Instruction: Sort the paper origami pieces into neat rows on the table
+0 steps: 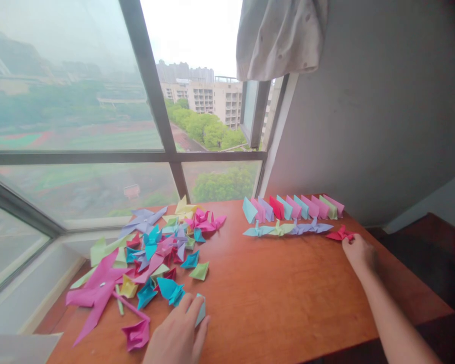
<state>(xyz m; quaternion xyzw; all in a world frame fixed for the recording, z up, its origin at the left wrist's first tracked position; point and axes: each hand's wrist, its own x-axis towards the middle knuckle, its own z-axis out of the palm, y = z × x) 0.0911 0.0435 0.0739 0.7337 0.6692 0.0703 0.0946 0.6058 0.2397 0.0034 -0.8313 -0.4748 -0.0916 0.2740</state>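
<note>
My left hand (179,333) rests near the table's front edge, fingers laid over a light blue folded paper piece (200,309). My right hand (358,253) reaches to the far right and pinches a red origami crane (339,233) at the end of a line of paper cranes (288,228). Behind that line stands a row of folded paper shapes (293,207) in pink, blue, red and green. A loose heap of colourful origami (159,247) lies on the left half of the table.
The wooden table (273,288) stands against a large window (98,126) and a grey wall. A big pink paper pinwheel (96,293) lies at the front left, a purple one (144,220) farther back. A white cloth (280,38) hangs above.
</note>
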